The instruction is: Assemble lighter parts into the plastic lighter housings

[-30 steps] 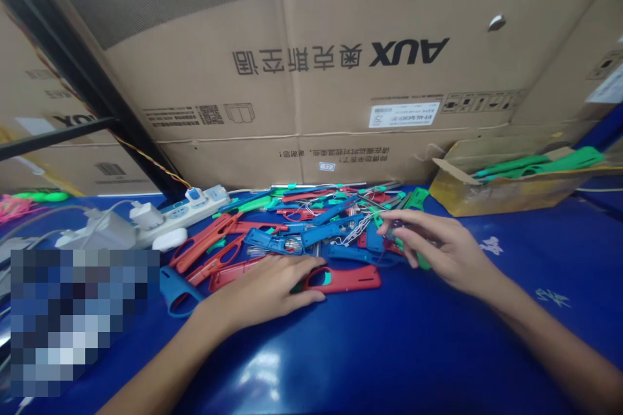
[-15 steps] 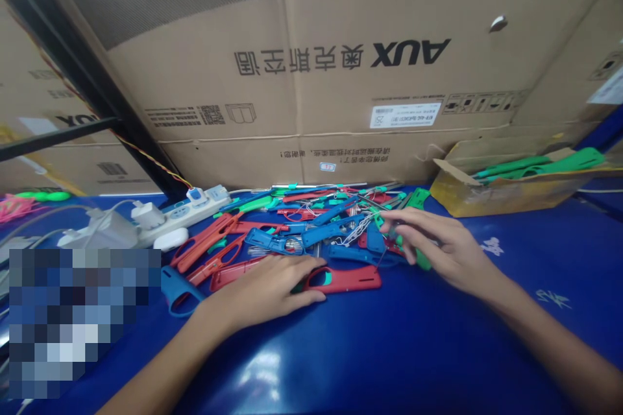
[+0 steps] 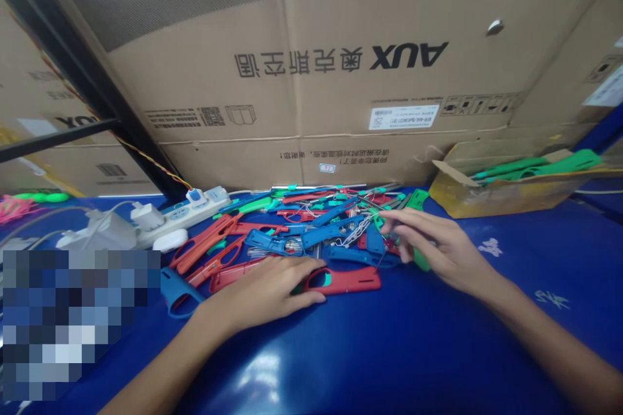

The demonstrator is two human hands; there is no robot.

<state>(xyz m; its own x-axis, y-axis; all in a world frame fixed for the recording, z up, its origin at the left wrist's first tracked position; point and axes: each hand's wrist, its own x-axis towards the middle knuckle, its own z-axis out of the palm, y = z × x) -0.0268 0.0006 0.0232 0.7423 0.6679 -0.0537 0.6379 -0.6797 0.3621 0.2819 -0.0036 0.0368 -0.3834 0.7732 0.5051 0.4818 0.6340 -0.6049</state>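
My left hand (image 3: 265, 288) is closed around a red plastic lighter casing (image 3: 353, 280) at the near edge of the pile, thumb on the near side and fingers over the far side. A green trigger piece shows in the casing's opening. Over the right end of the pile, my right hand (image 3: 438, 246) has its fingers bent and the thumb brought close to them; whatever is between the fingertips is too small to make out. White wires (image 3: 359, 231) and a blue casing (image 3: 331, 231) lie just left of those fingertips. Green casing pieces (image 3: 419, 257) show beneath the right hand.
Several red, blue and green lighter parts (image 3: 209, 243) spread leftward. A cardboard box (image 3: 511, 198) with green casings stands at the back right. At the left are a white power strip (image 3: 195, 211) with adapters and cables. A large cardboard panel (image 3: 302, 91) closes off the back.
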